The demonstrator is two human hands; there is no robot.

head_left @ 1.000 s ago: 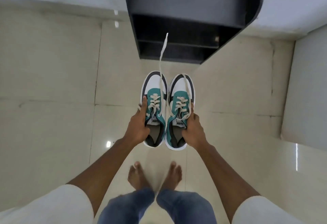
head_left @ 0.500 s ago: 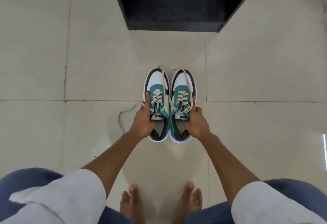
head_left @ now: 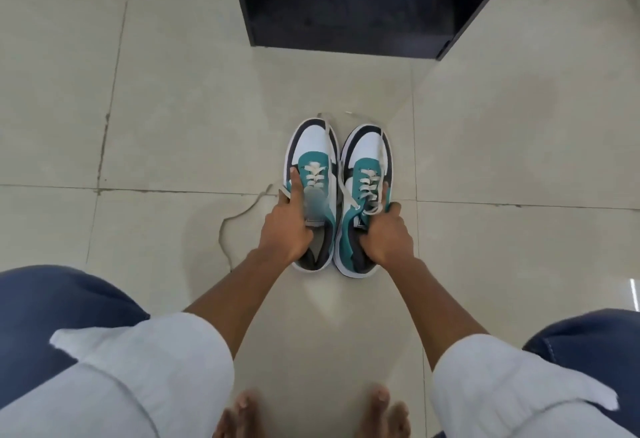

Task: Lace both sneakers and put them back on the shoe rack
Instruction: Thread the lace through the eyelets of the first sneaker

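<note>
Two white, teal and dark grey sneakers stand side by side on the tiled floor, toes pointing away from me. My left hand (head_left: 286,226) grips the left sneaker (head_left: 313,147) at its collar, thumb along the laces. My right hand (head_left: 387,235) grips the right sneaker (head_left: 369,150) at its collar. Both have cream laces threaded through the eyelets, with loose ends trailing over the toes onto the floor. The dark shoe rack (head_left: 349,1) stands ahead, beyond the toes.
Pale floor tiles (head_left: 173,108) spread all around, with a curved crack or stain (head_left: 228,230) left of the sneakers. My bare feet (head_left: 311,413) are at the bottom, my knees in blue jeans at both lower corners.
I have squatted down and lowered both sneakers from mid-air onto the floor in front of the rack. The long lace that hung up now lies over the toes.
</note>
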